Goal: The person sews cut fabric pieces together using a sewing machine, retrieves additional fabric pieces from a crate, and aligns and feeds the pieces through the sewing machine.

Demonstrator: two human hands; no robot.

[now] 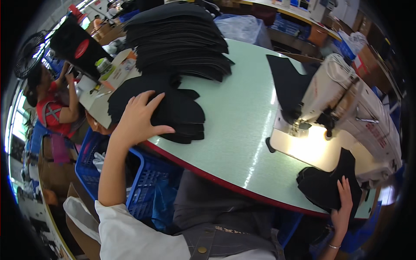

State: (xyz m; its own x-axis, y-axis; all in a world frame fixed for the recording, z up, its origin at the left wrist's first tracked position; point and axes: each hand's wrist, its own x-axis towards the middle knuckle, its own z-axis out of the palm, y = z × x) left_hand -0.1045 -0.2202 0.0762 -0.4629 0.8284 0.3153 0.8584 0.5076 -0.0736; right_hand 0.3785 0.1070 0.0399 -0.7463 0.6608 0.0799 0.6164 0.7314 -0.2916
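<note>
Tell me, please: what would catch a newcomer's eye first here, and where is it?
Probably the brightly lit plate of the pale sewing machine, at the right of the green table. Next, the tall stack of black cut pieces at the table's far left. Two lower black piles may follow: the left pile, just nearer than the stack, and the right pile, by the near right edge.

Strongest light falls beneath the sewing machine [362, 110]; its bed [307, 149] burns out to white. Thin glare streak runs down the pale green counter [234, 108]. Windows [18, 116] at left overexposed. Black cut pieces [180, 110] show little surface detail. Fisheye curves straight edges; corners black.
</note>
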